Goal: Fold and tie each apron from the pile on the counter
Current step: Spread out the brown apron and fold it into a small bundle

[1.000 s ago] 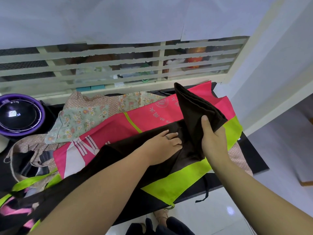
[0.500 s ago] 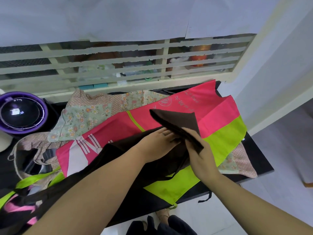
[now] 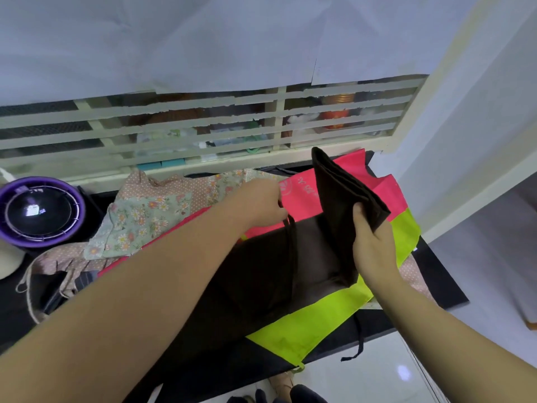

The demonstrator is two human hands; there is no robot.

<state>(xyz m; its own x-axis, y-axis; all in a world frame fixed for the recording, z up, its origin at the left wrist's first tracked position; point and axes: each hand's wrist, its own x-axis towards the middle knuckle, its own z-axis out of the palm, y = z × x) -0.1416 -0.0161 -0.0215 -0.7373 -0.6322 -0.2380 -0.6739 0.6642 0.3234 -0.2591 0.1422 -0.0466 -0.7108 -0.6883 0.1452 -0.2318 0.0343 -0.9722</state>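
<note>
Above counter (image 3: 442, 282), left hand (image 3: 258, 202) pinching strap (image 3: 294, 257), right hand (image 3: 374, 248) gripping apron (image 3: 340, 199)

Matt dark cloth apron (image 3: 343, 199)

The right hand (image 3: 374, 248) grips the folded end of a brown apron (image 3: 340, 199) and holds it upright near the counter's (image 3: 441, 286) right edge. The left hand (image 3: 258, 202) pinches its strap (image 3: 293, 245). Underneath lies a pink-and-green apron (image 3: 302, 335) — a floral apron (image 3: 145, 219) sits toward the back left.
</note>
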